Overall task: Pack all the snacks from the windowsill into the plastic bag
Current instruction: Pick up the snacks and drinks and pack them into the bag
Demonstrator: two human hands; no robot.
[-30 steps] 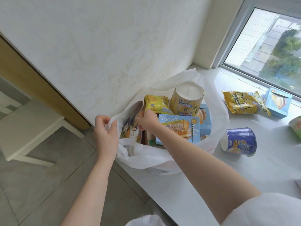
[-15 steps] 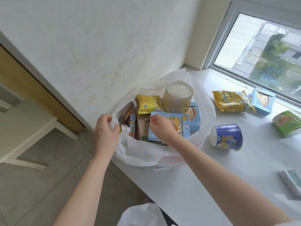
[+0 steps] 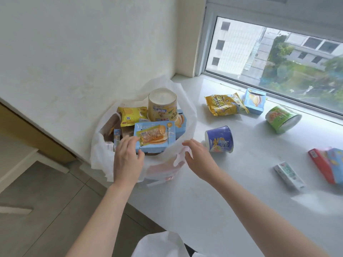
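Thin crinkled plastic bag (image 3: pixel 187 115); glossy smooth windowsill (image 3: pixel 204 197); matt wall (image 3: pixel 83 52).

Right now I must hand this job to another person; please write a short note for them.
Left hand: open, resting on the blue biscuit box at the top of the plastic bag.
Right hand: open, empty, at the bag's rim.
Done: yellow cup, yellow packet and boxes are in the bag.
Left on the windowsill: blue cup, yellow bag, small blue box, green cup, white carton, red-and-blue box.

Snack-filled plastic bag (image 3: pixel 104 158); left hand (image 3: pixel 128 160) seemingly touching box (image 3: pixel 155 137).
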